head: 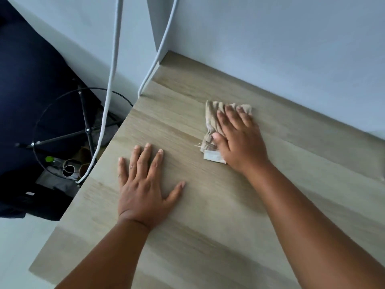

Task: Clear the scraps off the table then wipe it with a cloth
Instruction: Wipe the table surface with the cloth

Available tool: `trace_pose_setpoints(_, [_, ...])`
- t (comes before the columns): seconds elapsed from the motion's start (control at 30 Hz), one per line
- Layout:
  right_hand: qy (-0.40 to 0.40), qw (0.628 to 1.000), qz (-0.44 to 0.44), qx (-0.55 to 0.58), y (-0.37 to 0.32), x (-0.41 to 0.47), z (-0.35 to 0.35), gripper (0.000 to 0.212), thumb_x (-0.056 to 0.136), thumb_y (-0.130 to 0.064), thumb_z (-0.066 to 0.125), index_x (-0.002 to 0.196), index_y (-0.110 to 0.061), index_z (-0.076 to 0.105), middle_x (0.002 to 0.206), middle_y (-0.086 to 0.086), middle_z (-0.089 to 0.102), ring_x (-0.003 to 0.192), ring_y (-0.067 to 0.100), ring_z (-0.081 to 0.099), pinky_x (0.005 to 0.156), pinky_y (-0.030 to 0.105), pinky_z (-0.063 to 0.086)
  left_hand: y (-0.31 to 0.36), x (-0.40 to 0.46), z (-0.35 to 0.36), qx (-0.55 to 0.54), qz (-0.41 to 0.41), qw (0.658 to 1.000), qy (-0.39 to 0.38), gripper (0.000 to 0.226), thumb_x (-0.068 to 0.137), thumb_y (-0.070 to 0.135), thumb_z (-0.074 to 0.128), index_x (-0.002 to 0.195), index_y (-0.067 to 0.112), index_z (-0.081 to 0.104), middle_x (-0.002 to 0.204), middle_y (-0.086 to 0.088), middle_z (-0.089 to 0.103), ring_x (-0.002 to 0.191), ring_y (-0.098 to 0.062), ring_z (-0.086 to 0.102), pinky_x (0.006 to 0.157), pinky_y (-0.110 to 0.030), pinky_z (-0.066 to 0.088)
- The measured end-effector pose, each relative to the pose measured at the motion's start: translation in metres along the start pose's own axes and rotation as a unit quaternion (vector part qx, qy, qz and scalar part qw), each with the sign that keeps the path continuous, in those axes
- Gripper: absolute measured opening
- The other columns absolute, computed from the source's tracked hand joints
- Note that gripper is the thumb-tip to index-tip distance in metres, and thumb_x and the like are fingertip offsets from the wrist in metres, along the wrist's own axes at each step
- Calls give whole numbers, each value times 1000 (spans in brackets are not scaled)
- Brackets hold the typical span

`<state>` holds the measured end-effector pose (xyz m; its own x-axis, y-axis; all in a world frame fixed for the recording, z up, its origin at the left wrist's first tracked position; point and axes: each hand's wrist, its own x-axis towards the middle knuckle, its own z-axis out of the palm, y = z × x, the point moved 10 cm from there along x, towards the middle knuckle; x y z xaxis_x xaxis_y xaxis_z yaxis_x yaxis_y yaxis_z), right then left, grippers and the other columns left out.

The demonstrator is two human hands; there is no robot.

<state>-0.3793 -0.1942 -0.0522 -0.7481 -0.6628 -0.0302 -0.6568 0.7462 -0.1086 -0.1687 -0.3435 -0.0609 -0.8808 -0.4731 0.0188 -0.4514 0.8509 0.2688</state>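
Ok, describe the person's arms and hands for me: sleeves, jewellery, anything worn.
Both forearms are bare as far as the frame shows: no sleeves in view. The left hand and right hand wear no gloves, and no rings, watch or bracelets show on fingers or wrists. Fingernails are short and unpainted.

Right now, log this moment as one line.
phase: wiping | right hand: presses cloth flat | left hand: flat on table | scraps: none visible
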Motion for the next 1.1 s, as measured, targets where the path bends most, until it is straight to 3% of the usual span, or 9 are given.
trace_pose_setpoints(0.13, [-3, 989, 149, -13, 93, -6, -10, 69, 103, -52, 27, 160, -14, 34, 169, 13, 27, 156, 38, 22, 127, 53, 17, 0, 0, 0, -3, -3, 1000, -5, 95, 87, 84, 41, 158, 20, 38, 170, -7, 25, 161, -24, 7, 127, -61, 9])
trace_pose_setpoints(0.23, [6, 979, 204, -11, 103, -1, -13, 63, 105, -48, 35, 159, -16, 34, 169, 11, 25, 155, 39, 20, 126, 56, 16, 1, 0, -1, -4, -3, 1000, -9, 95, 87, 83, 41, 158, 20, 37, 170, -6, 24, 161, -23, 6, 127, -61, 7])
trace_pose_setpoints(0.3, [0, 981, 192, -4, 88, -3, -11, 62, 106, -48, 34, 161, -19, 32, 171, 9, 22, 157, 37, 17, 127, 56, 13, 2, 0, -1, -8, -6, 1000, -11, 95, 87, 83, 41, 158, 21, 37, 170, -6, 24, 161, -23, 6, 127, -60, 7])
trace_pose_setpoints(0.5, [-30, 1000, 9, -1, 31, -84, 1, 66, 101, -52, 35, 158, -18, 39, 170, 5, 27, 158, 32, 19, 126, 56, 18, 1, 1, -1, -8, -6, 1000, -14, 95, 87, 83, 42, 158, 20, 37, 170, -6, 23, 161, -23, 5, 128, -59, 5])
trace_pose_setpoints(0.6, [-30, 999, 44, -5, 80, -116, -3, 69, 100, -54, 36, 158, -15, 40, 169, 7, 27, 158, 31, 20, 126, 56, 20, 0, 1, 1, -5, -2, 1000, -18, 95, 87, 83, 40, 159, 21, 34, 171, -5, 21, 162, -21, 3, 128, -59, 5])
trace_pose_setpoints(0.73, [-32, 982, 187, -20, 153, -100, -12, 76, 99, -58, 25, 159, -12, 36, 170, 13, 24, 157, 36, 18, 127, 55, 17, 0, 1, 1, -4, -1, 1000, -19, 95, 88, 84, 38, 159, 22, 33, 171, -4, 21, 162, -21, 2, 128, -59, 5])
trace_pose_setpoints(0.83, [-25, 968, 249, -17, 152, -64, -16, 76, 97, -58, 22, 160, -16, 33, 170, 12, 22, 155, 39, 19, 126, 55, 16, 1, 0, 1, -2, -5, 1000, -22, 95, 87, 84, 38, 159, 22, 34, 171, -4, 20, 162, -20, 2, 128, -58, 5])
trace_pose_setpoints(0.93, [-25, 980, 198, -14, 103, -47, -9, 71, 100, -58, 28, 161, -20, 32, 171, 10, 21, 156, 40, 18, 126, 57, 14, 1, 0, 1, -3, -5, 1000, -28, 96, 86, 84, 38, 159, 22, 34, 171, -4, 21, 161, -20, 3, 128, -59, 6])
trace_pose_setpoints(1.1, [-12, 996, 87, 1, 47, -103, 6, 71, 100, -60, 35, 160, -21, 35, 171, 7, 22, 158, 35, 16, 126, 58, 15, 2, 1, -2, 1, -10, 999, -37, 98, 84, 84, 38, 158, 20, 37, 170, -5, 22, 161, -21, 5, 128, -59, 7])
